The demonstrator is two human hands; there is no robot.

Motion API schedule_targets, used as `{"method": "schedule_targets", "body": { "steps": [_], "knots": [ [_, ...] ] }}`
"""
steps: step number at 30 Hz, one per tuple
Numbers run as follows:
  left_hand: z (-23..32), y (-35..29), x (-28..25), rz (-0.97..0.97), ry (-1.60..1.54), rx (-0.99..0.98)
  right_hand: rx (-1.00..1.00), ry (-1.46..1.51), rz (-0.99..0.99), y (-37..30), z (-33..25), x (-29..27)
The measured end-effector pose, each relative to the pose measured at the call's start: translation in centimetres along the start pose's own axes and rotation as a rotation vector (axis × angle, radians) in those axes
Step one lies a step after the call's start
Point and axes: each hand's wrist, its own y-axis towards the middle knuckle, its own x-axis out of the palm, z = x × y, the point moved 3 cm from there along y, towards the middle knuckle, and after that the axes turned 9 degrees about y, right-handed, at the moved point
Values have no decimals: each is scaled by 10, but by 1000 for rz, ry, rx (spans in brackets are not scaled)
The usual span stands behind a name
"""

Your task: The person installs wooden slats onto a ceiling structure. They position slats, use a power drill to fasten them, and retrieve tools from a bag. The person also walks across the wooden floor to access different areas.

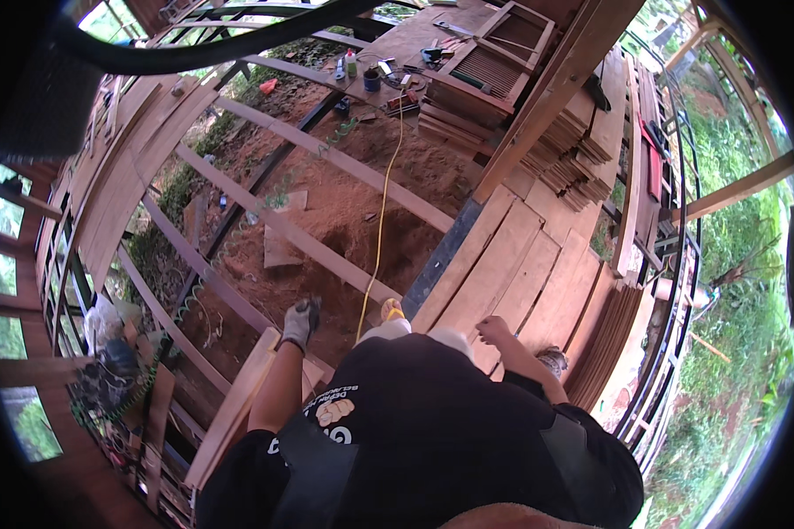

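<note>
My left hand [301, 323] wears a grey glove with a dark palm and fingers. It is closed above the red soil, near the upper end of a pale board [234, 406], and no object shows in it. My bare right hand [495, 331] is curled shut over the plank floor [494, 278], with nothing visible in its fingers. Between the hands, a foot in a yellow sandal [392, 309] shows beyond my dark shirt, close to a yellow cable [383, 229]. Another patterned shoe or foot [552, 360] is partly visible beside my right forearm.
Narrow joists [309, 238] span the open soil pit [344, 212] ahead and left. A wooden post [547, 101] rises at the right, beside stacked boards [573, 154]. Louvred wooden panels [494, 70] and tools lie at the back. More planks [604, 344] are stacked at right.
</note>
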Motion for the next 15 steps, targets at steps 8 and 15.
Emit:
{"method": "schedule_targets", "body": {
  "steps": [8,15],
  "knots": [
    [294,72,83,-38,-343,302,159,252,152,66,-78,-97],
    [342,214,175,-67,-119,139,178,223,52,200,-203,-163]
  ]
}}
